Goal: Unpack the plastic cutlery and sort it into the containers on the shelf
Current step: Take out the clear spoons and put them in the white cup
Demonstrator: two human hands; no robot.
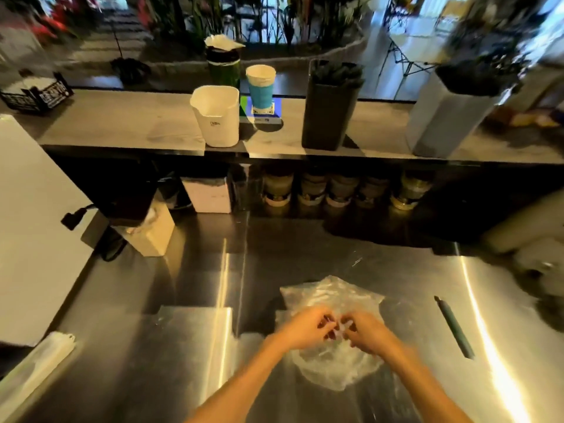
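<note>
Both hands, left hand point(308, 326) and right hand point(364, 331), pinched the clear plastic bag point(332, 300) on the steel counter point(213, 346); white container point(216, 116) on the shelf point(122, 120).

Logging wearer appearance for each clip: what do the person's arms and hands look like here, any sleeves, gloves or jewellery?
Both forearms are bare as far as the frame shows, with no sleeves in view. The left hand and right hand wear no gloves. No watch, bracelet or ring can be made out, though motion blur leaves small items uncertain. The fingernails look dark, perhaps painted; too blurred to be sure.
</note>
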